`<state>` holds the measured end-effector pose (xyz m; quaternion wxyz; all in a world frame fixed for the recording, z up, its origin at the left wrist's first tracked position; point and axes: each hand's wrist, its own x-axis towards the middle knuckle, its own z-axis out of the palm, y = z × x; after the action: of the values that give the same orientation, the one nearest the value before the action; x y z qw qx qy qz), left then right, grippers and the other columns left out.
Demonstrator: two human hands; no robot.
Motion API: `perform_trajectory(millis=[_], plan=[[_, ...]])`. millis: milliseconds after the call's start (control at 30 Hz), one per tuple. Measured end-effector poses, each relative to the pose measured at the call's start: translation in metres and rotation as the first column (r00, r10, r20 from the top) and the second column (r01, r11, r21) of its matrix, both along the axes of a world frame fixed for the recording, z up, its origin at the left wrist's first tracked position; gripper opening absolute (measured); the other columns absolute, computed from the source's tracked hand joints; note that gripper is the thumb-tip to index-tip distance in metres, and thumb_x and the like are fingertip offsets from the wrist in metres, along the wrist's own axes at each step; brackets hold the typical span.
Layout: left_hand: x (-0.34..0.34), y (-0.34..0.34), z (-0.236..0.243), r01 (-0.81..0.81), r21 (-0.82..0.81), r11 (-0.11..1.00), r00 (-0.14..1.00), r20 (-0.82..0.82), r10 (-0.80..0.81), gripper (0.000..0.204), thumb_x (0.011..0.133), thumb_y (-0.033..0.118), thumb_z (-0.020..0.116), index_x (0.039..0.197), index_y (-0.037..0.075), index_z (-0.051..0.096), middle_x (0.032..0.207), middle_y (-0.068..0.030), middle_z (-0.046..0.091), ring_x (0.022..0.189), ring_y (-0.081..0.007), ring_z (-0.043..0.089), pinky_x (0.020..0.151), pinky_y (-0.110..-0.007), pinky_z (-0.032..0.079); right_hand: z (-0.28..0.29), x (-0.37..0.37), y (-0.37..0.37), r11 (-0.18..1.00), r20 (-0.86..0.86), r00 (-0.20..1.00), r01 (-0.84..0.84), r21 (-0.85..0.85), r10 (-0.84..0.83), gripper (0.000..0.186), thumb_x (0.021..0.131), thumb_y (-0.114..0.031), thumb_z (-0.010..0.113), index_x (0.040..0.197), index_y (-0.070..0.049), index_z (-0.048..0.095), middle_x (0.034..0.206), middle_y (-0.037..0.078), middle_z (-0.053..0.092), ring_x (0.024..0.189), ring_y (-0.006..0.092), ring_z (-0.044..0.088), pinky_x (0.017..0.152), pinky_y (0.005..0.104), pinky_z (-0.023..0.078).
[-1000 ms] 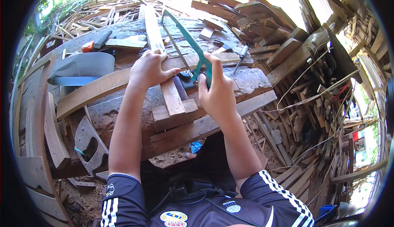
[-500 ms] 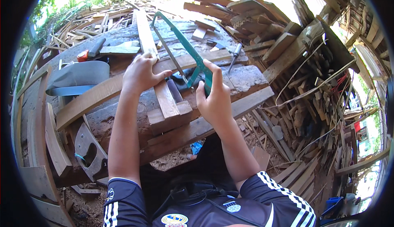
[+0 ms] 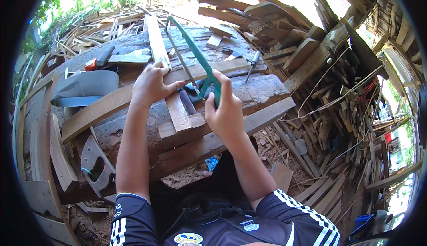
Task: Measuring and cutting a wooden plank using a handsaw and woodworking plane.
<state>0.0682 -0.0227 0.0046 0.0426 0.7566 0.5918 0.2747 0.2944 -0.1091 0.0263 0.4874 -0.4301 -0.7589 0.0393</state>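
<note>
My left hand (image 3: 151, 86) is closed around a narrow wooden strip (image 3: 179, 114), its thumb pointing toward the saw. The strip lies lengthwise away from me, its near end on a small wood block (image 3: 197, 120), and it crosses a long curved board (image 3: 100, 106). In my right hand (image 3: 226, 114) is the handle of a green hacksaw (image 3: 194, 49), its frame slanting up to the far left. The blade runs just right of the strip and my left thumb; whether it touches the wood I cannot tell. A dark cylindrical piece (image 3: 187, 102) lies beside the strip.
On the rough timber bench (image 3: 122, 130) lie a sheet of grey sandpaper (image 3: 86, 86), a red tape measure (image 3: 90, 64) and a screwdriver (image 3: 252, 66). A handsaw (image 3: 95, 163) leans at its near left edge. Stacked planks (image 3: 284, 19) rise at the right.
The hacksaw and my right hand have shifted slightly left and toward me, bringing the blade closer to the strip. My left hand stays on the strip.
</note>
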Motion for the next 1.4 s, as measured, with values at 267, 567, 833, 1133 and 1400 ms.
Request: perform_trajectory(millis=[267, 567, 833, 1133, 1400], plan=[[-0.005, -0.007, 0.006, -0.040, -0.001, 0.999, 0.999, 0.019, 0.040, 0.078, 0.075, 0.067, 0.078, 0.115, 0.000, 0.076, 0.119, -0.0170, 0.071, 0.111, -0.0347, 0.068, 0.098, -0.044, 0.054, -0.002, 0.030, -0.068, 0.999, 0.028, 0.999, 0.031, -0.027, -0.030, 0.053, 0.093, 0.006, 0.057, 0.143, -0.003, 0.043, 0.109, 0.030, 0.068, 0.092, 0.0447, 0.073, 0.073, 0.0463, 0.058], [0.001, 0.001, -0.007, 0.009, 0.056, 0.998, 1.000, 0.004, -0.009, 0.077, 0.078, 0.069, 0.074, 0.118, 0.003, 0.076, 0.117, -0.0189, 0.067, 0.114, -0.0353, 0.065, 0.099, -0.044, 0.054, 0.020, -0.009, 0.022, 0.988, 0.117, 0.993, 0.025, -0.149, -0.007, 0.057, 0.091, 0.005, 0.060, 0.144, -0.007, 0.041, 0.095, 0.030, 0.067, 0.084, 0.0493, 0.069, 0.067, 0.0525, 0.054], [0.002, 0.005, 0.013, -0.047, -0.092, 0.995, 0.997, -0.069, 0.041, 0.082, 0.078, 0.068, 0.075, 0.118, -0.003, 0.073, 0.116, -0.0209, 0.067, 0.114, -0.0355, 0.065, 0.101, -0.043, 0.052, 0.037, 0.043, -0.090, 0.980, 0.093, 0.994, 0.074, -0.185, -0.058, 0.056, 0.091, 0.006, 0.057, 0.144, -0.005, 0.046, 0.100, 0.024, 0.071, 0.080, 0.0348, 0.072, 0.068, 0.0432, 0.057], [0.000, 0.001, -0.006, -0.023, 0.012, 1.000, 0.998, -0.051, 0.023, 0.077, 0.082, 0.068, 0.071, 0.112, -0.003, 0.074, 0.120, -0.0216, 0.066, 0.114, -0.0367, 0.067, 0.099, -0.045, 0.055, 0.018, -0.005, 0.023, 0.995, 0.117, 0.993, -0.008, -0.101, 0.020, 0.053, 0.092, 0.003, 0.057, 0.141, -0.006, 0.040, 0.088, 0.030, 0.067, 0.079, 0.0498, 0.068, 0.063, 0.0544, 0.051], [-0.001, 0.000, 0.005, -0.071, -0.048, 0.996, 0.996, -0.063, 0.068, 0.077, 0.081, 0.069, 0.072, 0.112, -0.002, 0.075, 0.122, -0.0182, 0.066, 0.118, -0.0334, 0.064, 0.099, -0.044, 0.055, 0.028, 0.027, -0.061, 0.986, 0.088, 0.994, 0.072, -0.148, -0.059, 0.053, 0.091, 0.003, 0.058, 0.142, -0.006, 0.047, 0.104, 0.025, 0.071, 0.087, 0.0404, 0.075, 0.071, 0.0451, 0.059]])
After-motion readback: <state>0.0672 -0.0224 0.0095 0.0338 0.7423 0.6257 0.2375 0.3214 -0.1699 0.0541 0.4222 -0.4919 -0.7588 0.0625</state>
